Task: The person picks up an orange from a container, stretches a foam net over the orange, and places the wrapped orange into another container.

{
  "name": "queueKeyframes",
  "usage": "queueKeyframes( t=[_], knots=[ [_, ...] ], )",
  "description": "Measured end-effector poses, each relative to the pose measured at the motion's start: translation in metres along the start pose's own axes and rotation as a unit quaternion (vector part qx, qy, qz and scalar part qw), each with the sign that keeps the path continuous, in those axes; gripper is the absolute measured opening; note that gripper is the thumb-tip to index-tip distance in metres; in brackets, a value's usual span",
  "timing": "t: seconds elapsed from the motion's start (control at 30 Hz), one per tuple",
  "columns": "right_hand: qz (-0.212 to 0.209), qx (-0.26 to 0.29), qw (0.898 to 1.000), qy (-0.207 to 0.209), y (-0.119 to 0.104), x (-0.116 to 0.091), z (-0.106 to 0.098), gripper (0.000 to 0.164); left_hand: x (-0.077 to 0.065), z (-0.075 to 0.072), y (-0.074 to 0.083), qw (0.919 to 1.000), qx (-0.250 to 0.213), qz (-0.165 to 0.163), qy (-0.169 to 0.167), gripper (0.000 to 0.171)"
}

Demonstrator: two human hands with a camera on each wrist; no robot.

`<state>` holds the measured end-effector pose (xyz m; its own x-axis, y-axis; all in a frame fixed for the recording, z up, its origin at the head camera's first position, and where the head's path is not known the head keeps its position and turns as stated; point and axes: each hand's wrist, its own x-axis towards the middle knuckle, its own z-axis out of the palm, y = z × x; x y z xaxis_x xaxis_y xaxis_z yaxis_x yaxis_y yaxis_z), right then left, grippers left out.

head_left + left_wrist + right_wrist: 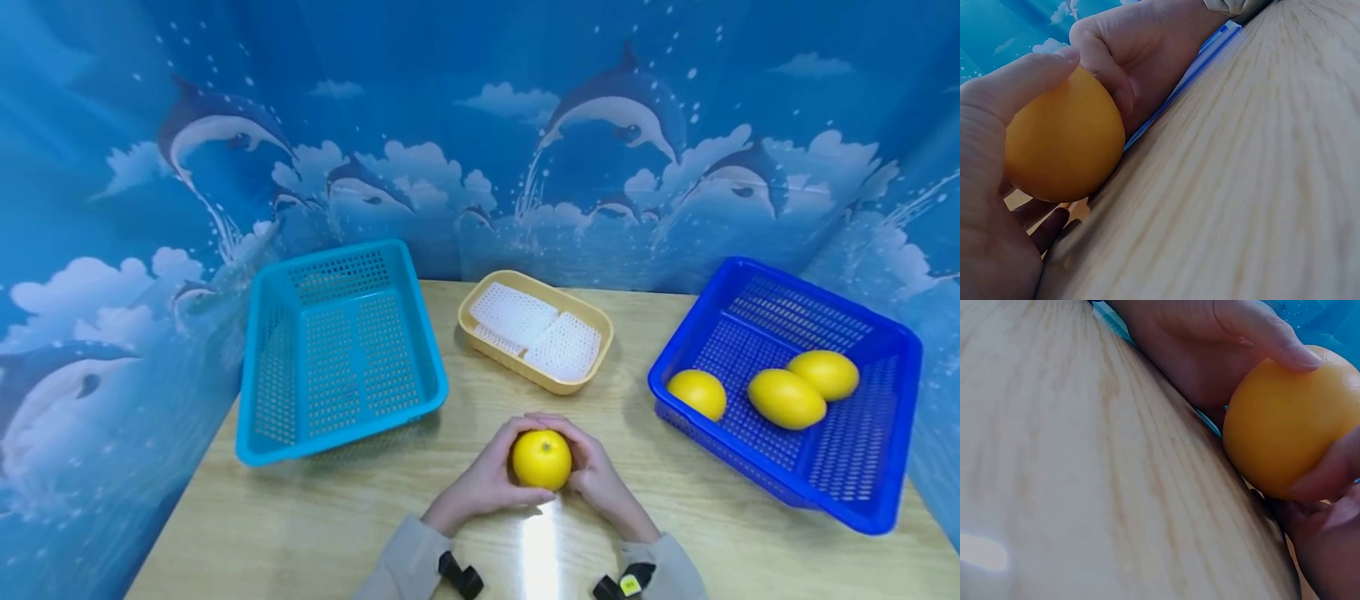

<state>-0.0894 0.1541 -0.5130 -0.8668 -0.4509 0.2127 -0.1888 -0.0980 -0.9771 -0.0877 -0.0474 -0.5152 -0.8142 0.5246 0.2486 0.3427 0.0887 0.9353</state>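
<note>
A smooth yellow-orange citrus fruit (542,460) is held between both hands low over the wooden table, its stem-end spot facing up in the head view. My left hand (489,477) curls round its left side; the left wrist view shows the thumb (1041,72) across the top of the fruit (1066,137). From the other side my right hand (600,479) grips it, with fingers round the far side and the thumb near the front. In the right wrist view the fruit (1291,419) sits close above the wood; whether it touches cannot be told.
At the left stands a teal mesh basket (341,446). A small tan basket (480,340) with white foam netting (517,312) is at the back middle. On the right, a blue basket (750,468) contains yellow fruits (787,398). A dolphin-printed curtain (465,75) hangs behind the table (300,525).
</note>
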Motion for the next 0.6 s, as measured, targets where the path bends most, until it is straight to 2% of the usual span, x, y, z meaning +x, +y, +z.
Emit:
queueKeyframes(
  t=[0.13, 0.23, 0.33, 0.4, 0.47, 0.6],
  knots=[
    [0.011, 0.009, 1.000, 0.026, -0.0001, -0.0001, -0.0004, 0.097, 0.0005, -0.0005, 0.0000, 1.0000, 0.007, 0.005, -0.002, 0.080],
    [0.008, -0.003, 0.997, 0.079, -0.0002, -0.0008, -0.0008, 0.075, 0.0007, -0.0005, 0.0008, 1.0000, -0.005, -0.003, -0.001, 0.081],
    [-0.011, -0.026, 0.990, 0.137, 0.0003, -0.0009, -0.0007, 0.050, 0.0010, -0.0004, 0.0013, 0.9999, -0.014, -0.005, -0.002, 0.081],
    [-0.032, -0.028, 0.986, 0.161, 0.0011, -0.0009, 0.0001, 0.037, 0.0015, -0.0001, 0.0018, 0.9997, -0.021, -0.007, -0.005, 0.081],
    [-0.056, -0.028, 0.983, 0.175, 0.0021, -0.0005, 0.0005, 0.029, 0.0012, 0.0002, 0.0015, 0.9999, -0.013, -0.007, -0.005, 0.083],
    [-0.068, -0.038, 0.975, 0.209, 0.0013, 0.0000, 0.0011, 0.019, 0.0011, 0.0012, 0.0003, 0.9999, 0.006, -0.014, -0.004, 0.086]
  ],
)
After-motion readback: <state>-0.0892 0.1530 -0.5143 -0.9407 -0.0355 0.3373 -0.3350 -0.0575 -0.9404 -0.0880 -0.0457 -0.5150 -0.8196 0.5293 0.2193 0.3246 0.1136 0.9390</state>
